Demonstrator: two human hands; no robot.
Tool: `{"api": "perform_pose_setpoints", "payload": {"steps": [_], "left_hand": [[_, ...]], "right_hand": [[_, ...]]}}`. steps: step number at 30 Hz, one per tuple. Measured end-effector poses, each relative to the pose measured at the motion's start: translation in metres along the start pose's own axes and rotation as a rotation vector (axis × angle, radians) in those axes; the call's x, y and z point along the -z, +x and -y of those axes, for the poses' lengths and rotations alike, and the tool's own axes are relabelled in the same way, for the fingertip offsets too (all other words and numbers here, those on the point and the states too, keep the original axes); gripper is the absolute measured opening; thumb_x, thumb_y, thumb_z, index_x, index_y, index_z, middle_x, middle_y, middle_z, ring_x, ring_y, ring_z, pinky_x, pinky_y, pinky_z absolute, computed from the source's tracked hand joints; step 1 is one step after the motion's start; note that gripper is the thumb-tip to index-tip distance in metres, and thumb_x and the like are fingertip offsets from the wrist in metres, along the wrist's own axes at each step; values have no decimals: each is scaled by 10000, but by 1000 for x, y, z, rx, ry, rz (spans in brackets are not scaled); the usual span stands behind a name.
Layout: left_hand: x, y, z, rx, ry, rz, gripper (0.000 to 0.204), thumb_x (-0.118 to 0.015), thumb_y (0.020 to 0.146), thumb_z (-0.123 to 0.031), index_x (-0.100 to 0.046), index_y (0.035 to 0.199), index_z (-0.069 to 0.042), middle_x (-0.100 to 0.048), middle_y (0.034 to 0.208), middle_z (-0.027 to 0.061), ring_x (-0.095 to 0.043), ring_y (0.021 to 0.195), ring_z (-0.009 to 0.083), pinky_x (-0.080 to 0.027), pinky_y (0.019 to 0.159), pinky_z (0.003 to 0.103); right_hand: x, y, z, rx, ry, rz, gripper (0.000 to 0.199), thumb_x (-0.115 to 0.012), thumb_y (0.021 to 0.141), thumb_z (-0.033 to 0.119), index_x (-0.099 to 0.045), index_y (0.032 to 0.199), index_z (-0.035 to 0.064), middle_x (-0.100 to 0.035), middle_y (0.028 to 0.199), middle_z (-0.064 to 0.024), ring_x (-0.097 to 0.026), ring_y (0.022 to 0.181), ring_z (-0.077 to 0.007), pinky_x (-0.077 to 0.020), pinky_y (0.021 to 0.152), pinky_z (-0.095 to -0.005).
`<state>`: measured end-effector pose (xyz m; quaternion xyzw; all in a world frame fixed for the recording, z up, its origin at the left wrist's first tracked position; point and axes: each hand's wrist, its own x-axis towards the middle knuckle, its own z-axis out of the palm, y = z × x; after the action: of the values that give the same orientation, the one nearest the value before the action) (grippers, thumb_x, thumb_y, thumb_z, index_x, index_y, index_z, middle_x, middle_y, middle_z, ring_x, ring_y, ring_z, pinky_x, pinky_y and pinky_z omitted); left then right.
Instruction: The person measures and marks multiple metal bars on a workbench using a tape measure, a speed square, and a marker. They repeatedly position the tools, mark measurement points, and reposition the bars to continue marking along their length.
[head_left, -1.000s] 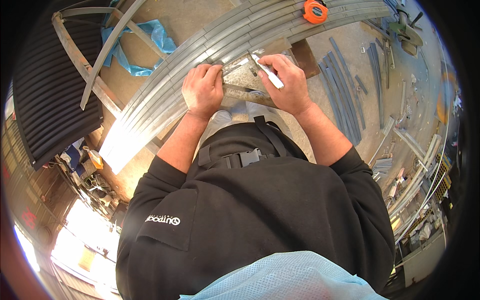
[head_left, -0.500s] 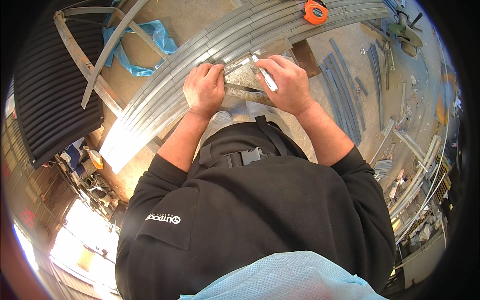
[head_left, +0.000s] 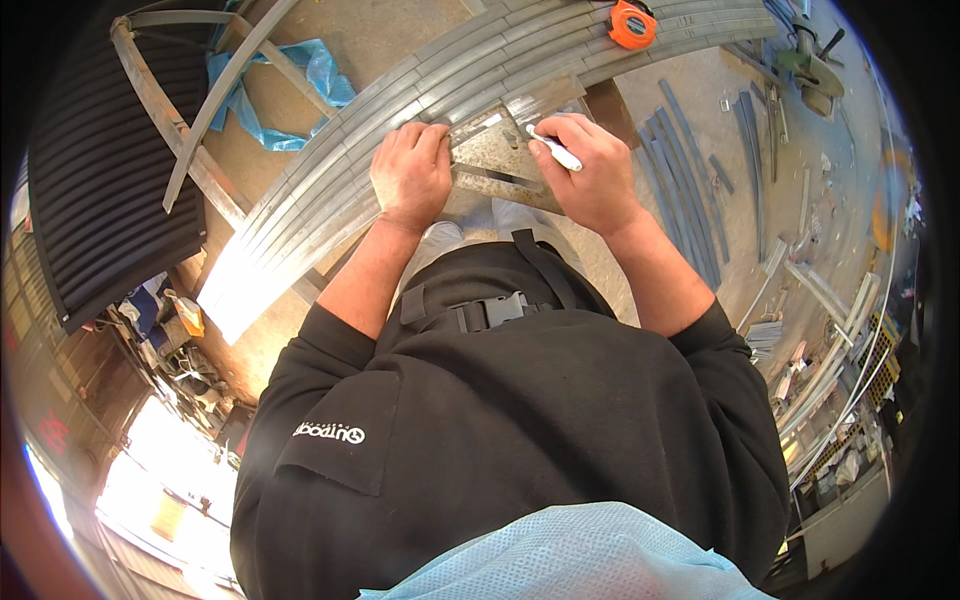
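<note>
My right hand (head_left: 597,172) pinches a white marker pen (head_left: 558,151), its tip end pointing up and left above a worn metal plate (head_left: 490,155). The plate has a dark slot along its near side and lies against a row of long grey metal bars (head_left: 440,88). My left hand (head_left: 412,178) is closed, knuckles up, with its fingers curled over the plate's left end beside the bars. Its fingertips are partly hidden. On the far right of the bars sits an orange tape measure (head_left: 632,24).
Several loose grey metal strips (head_left: 680,190) lie on the floor to the right. A cutting machine with a round disc (head_left: 818,88) stands at the far right. To the left are a rusty metal frame (head_left: 165,110), blue plastic sheeting (head_left: 325,72) and a black corrugated panel (head_left: 110,170).
My right hand and the marker have moved right and slightly toward me, and the marker lies flatter. My left hand stays in nearly the same place.
</note>
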<state>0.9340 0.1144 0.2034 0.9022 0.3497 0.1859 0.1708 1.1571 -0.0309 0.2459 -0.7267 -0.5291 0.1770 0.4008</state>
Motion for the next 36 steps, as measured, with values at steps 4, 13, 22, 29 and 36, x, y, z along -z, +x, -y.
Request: {"api": "perform_pose_setpoints", "payload": {"steps": [4,13,22,29,36], "left_hand": [[1,0,-1,5,-8,1,130,-800,954,-124,-813,1082,-111,-764,1052,55,-729,987,316,-584,872,440],[2,1,-2,2,-4,-7,135,-800,949,-122,-815,1083,-114,-759,1031,53,-727,968,312,-584,864,434],[-1,0,0,7,-12,-5,127,-799,952,-118,-813,1078,-115,-756,1021,54,-724,962,314,-582,854,437],[-6,0,6,-24,-53,-32,116,-799,946,-133,-797,1062,-137,-733,1011,39,-700,943,309,-564,828,454],[14,-7,20,9,-196,-38,95,-767,952,-63,-783,1043,-87,-763,1033,95,-719,984,353,-573,888,469]], "right_hand": [[0,1,0,12,11,-5,207,-811,993,172,-774,1184,102,-776,1064,-82,-767,893,-342,-611,761,-419],[-9,3,2,40,-18,34,269,-797,1005,167,-757,1266,113,-773,1114,-81,-772,910,-350,-619,773,-426],[-9,5,3,57,-78,64,245,-798,973,166,-767,1211,115,-771,1077,-72,-766,903,-336,-615,772,-433],[11,-4,5,26,-66,50,148,-797,913,121,-790,1058,92,-764,949,-68,-748,838,-319,-591,724,-416],[25,-9,8,-37,-33,23,152,-799,919,104,-785,1066,69,-796,1019,-89,-766,861,-326,-607,753,-409]]}}
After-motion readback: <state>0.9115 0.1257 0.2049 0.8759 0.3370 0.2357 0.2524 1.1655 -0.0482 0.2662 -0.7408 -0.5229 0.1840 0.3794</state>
